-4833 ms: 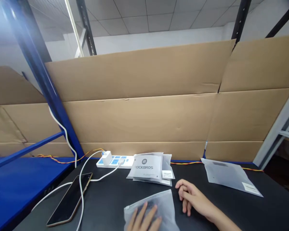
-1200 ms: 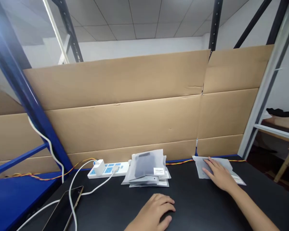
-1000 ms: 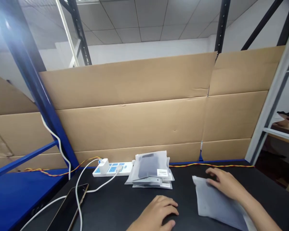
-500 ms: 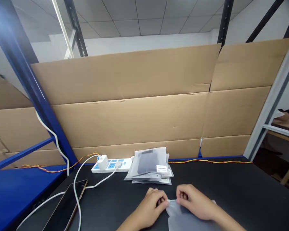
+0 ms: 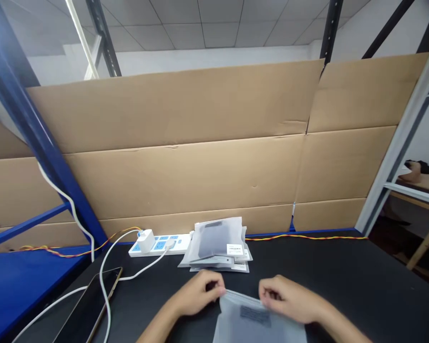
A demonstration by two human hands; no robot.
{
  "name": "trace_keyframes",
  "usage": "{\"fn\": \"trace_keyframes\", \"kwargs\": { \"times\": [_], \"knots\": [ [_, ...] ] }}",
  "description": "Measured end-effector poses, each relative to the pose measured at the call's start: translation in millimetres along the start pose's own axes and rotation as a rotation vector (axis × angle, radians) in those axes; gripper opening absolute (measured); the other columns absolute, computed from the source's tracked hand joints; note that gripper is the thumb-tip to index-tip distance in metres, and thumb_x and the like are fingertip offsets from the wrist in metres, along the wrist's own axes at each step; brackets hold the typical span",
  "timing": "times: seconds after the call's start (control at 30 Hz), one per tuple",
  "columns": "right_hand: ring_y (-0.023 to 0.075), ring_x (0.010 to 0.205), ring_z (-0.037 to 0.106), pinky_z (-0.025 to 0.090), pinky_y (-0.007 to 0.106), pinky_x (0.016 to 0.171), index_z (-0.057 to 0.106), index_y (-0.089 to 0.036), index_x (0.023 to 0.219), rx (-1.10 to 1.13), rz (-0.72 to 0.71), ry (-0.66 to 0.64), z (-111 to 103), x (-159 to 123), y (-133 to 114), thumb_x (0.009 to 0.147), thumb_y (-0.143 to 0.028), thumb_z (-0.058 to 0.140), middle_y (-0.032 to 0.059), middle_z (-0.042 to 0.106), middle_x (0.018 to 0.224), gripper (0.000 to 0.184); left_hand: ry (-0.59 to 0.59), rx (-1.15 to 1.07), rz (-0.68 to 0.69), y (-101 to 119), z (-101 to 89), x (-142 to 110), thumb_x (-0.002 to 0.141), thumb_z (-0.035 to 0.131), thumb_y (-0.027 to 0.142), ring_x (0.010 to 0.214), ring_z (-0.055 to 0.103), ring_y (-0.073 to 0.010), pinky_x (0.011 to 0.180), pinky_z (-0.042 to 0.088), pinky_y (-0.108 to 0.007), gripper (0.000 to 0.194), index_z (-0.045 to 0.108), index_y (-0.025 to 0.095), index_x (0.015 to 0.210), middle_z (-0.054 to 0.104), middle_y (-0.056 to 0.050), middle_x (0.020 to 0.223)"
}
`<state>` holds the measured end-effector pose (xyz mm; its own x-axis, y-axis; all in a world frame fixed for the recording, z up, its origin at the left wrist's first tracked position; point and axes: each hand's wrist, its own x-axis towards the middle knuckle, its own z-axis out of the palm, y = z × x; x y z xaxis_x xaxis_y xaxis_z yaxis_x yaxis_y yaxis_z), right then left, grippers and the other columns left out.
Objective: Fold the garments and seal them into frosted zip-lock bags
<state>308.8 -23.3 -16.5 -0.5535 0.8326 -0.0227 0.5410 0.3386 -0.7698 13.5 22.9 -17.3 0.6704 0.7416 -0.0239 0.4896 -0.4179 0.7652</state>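
A frosted zip bag (image 5: 252,326) with a dark printed patch lies low in the view over the black tabletop, its near part cut off by the frame. My left hand (image 5: 201,291) pinches the bag's upper left corner between thumb and finger. At the right end of the same top edge, my right hand (image 5: 289,299) is closed, with the fingers curled on the zip edge. What lies inside the bag is only a dim dark shape. Behind it sits a stack of similar frosted bags (image 5: 218,243), the top one bearing a white barcode label.
A white power strip (image 5: 182,244) with a plugged-in charger (image 5: 146,240) stands left of the stack. A phone (image 5: 89,305) lies at the left, crossed by a white cable (image 5: 103,286). Cardboard panels (image 5: 186,176) close off the back; a blue post (image 5: 50,138) rises at left.
My left hand has slid left along the bag's top edge, away from my right hand. More of the bag and its dark patch now shows between them. The view has shifted slightly.
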Motion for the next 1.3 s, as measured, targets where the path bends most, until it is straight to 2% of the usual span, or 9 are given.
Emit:
{"fn": "trace_keyframes", "kwargs": {
  "times": [0.13,0.27,0.5,0.63,0.73,0.87,1.0,1.13,1.3],
  "knots": [
    [0.0114,0.060,0.055,0.038,0.020,0.058,0.061,-0.019,0.075,0.083,0.079,-0.172,-32,-15,24,0.078,-0.015,0.054,-0.0049,0.058,0.065,0.008,-0.073,-0.052,-0.048,-14,-22.3,-2,0.093,0.058,0.043,0.065,0.053,-0.0140,0.065,0.040,-0.022,0.032,0.064,0.017,0.074,0.060,0.002,0.066],
    [0.0120,0.060,0.058,0.040,0.021,0.059,0.060,-0.017,0.074,0.244,0.121,-0.227,-46,-22,36,0.076,-0.014,0.054,-0.0051,0.056,0.062,0.007,-0.072,-0.070,-0.051,-18,-22.2,0,0.095,0.053,0.044,0.071,0.055,-0.0159,0.071,0.042,-0.025,0.034,0.063,0.018,0.076,0.062,0.001,0.071],
    [0.0143,0.073,0.059,0.044,0.023,0.068,0.071,-0.019,0.100,0.171,-0.005,-0.157,-24,-8,20,0.086,-0.021,0.057,0.0005,0.067,0.082,0.019,-0.077,-0.053,-0.011,-6,-4.2,1,0.089,0.064,0.037,0.093,0.058,-0.0200,0.085,0.042,-0.028,0.024,0.068,0.025,0.109,0.068,-0.001,0.102],
    [0.0166,0.085,0.062,0.046,0.025,0.078,0.074,-0.020,0.099,0.075,-0.096,-0.182,-12,-2,13,0.089,-0.018,0.051,0.0026,0.070,0.094,0.025,-0.047,-0.024,0.088,4,8.7,3,0.091,0.061,0.036,0.092,0.057,-0.0195,0.087,0.042,-0.028,0.017,0.071,0.023,0.097,0.067,-0.003,0.101],
    [0.0164,0.085,0.061,0.046,0.025,0.078,0.074,-0.020,0.103,0.129,-0.107,-0.205,-11,-2,13,0.094,-0.030,0.052,0.0026,0.069,0.095,0.026,-0.025,-0.079,0.103,9,13.3,4,0.091,0.062,0.039,0.088,0.056,-0.0179,0.083,0.044,-0.026,0.020,0.068,0.020,0.089,0.062,-0.003,0.098],
    [0.0132,0.073,0.058,0.045,0.022,0.067,0.074,-0.019,0.096,0.222,-0.057,-0.309,-9,-4,15,0.080,-0.036,0.072,-0.0004,0.064,0.088,0.024,-0.137,-0.115,0.059,10,7.5,2,0.096,0.054,0.045,0.081,0.058,-0.0175,0.079,0.044,-0.026,0.032,0.071,0.019,0.085,0.065,-0.001,0.082],
    [0.0118,0.073,0.054,0.041,0.021,0.067,0.073,-0.018,0.087,0.156,-0.135,-0.205,4,-1,7,0.076,-0.023,0.072,-0.0028,0.061,0.083,0.012,-0.296,-0.035,0.035,8,5.7,-1,0.100,0.044,0.049,0.069,0.059,-0.0167,0.090,0.039,-0.032,0.041,0.076,0.024,0.097,0.065,0.002,0.064],
    [0.0135,0.078,0.054,0.039,0.022,0.070,0.069,-0.019,0.087,0.120,-0.193,-0.071,19,4,-7,0.079,-0.019,0.068,-0.0024,0.061,0.086,0.009,-0.355,0.096,0.105,9,20.2,-1,0.086,0.064,0.056,0.077,0.057,-0.0169,0.091,0.033,-0.032,0.031,0.074,0.027,0.091,0.067,0.003,0.081],
    [0.0146,0.079,0.055,0.039,0.024,0.072,0.067,-0.020,0.087,0.105,-0.174,0.011,25,6,-11,0.082,-0.019,0.065,-0.0018,0.062,0.087,0.005,-0.338,0.266,0.141,15,38.6,-3,0.073,0.074,0.050,0.082,0.053,-0.0189,0.088,0.035,-0.033,0.038,0.060,0.025,0.098,0.058,0.002,0.090]
  ]
}}
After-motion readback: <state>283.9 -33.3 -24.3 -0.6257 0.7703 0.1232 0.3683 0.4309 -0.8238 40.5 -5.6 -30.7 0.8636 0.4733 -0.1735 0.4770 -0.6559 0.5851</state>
